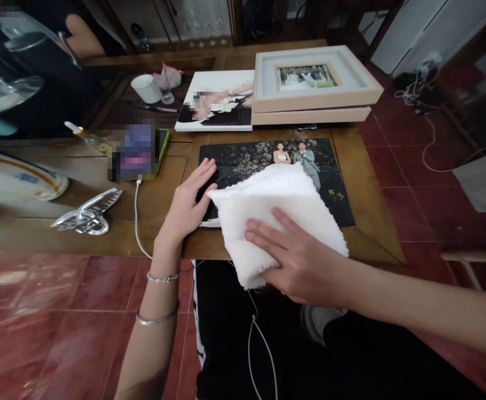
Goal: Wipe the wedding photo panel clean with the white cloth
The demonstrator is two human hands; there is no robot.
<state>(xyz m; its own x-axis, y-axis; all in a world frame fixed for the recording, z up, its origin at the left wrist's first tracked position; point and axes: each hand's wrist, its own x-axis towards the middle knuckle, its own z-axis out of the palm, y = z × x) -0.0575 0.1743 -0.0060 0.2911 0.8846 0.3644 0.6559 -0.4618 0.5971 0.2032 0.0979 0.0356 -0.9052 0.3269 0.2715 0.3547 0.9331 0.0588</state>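
Photo panel [237,161] lies flat, left hand [189,200] extended at its edge, apparently steadying it; right hand [299,258], fingers apart, presses white cloth [251,205] over it.

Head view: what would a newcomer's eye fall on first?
Probably the bright white cloth under the right hand, partly covering a dark photo panel on the wooden table. The left hand is at the panel's left edge. Beyond the panel, a pale framed picture tops a stack.

White fuzzy cloth [263,201] partly over dark photo panel [251,156], flat on table [370,225].
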